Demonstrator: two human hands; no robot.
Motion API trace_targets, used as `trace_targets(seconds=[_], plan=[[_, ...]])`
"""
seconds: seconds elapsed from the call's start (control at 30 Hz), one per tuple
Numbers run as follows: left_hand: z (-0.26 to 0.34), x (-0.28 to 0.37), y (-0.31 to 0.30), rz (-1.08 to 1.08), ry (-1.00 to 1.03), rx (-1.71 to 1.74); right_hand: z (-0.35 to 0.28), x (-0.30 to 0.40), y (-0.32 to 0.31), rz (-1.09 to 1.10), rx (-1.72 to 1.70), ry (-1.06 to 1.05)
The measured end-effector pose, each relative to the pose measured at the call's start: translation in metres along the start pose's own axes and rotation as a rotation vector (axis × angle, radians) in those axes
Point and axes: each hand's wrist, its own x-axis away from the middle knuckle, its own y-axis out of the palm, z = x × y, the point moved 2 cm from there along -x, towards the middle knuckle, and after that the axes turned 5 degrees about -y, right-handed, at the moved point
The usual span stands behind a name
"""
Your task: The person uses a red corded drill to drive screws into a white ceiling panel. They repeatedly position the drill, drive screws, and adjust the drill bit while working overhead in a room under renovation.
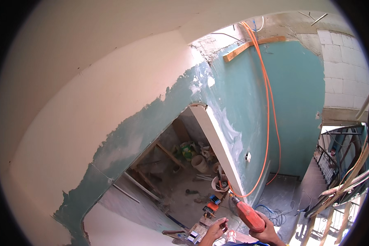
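Note:
My right hand (266, 229) grips a red power drill (249, 215) at the bottom of the view. The drill's dark chuck points up and left, near the lower bend of an orange hose or cable (267, 123) that hangs down the teal wall. My left hand (216, 229) is just left of the drill, apart from it, with its fingers bent. Whether something small is between those fingertips I cannot tell. A shoe (231, 236) shows between my hands. On the floor beyond my left hand are an orange case (213, 206) and a blue box (215, 199).
A doorway with a white jamb (216, 138) opens onto buckets (199, 163), a green sack (187, 150) and timber. Tangled cable (273, 215) lies on the floor at right, near stairs (313, 175) and a metal railing (344, 223). A wooden plank (236, 53) spans the wall top.

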Motion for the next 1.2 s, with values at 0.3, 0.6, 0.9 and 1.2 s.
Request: trace_targets(seconds=[0.3,0.6,0.9,1.2], plan=[[0.057,0.067,0.037,-0.031,0.332,-0.093,-0.02,0.003,0.014,-0.08,-0.162,-0.007],[0.151,0.168,0.119,-0.205,0.582,0.236,-0.021,-0.021,0.057,-0.24,-0.106,-0.24],[0.205,0.216,0.116,-0.361,0.695,0.232,-0.05,-0.063,0.104,-0.416,-0.079,-0.306],[0.219,0.277,0.071,-0.292,0.889,0.297,-0.059,-0.089,0.159,-0.561,-0.193,-0.28]])
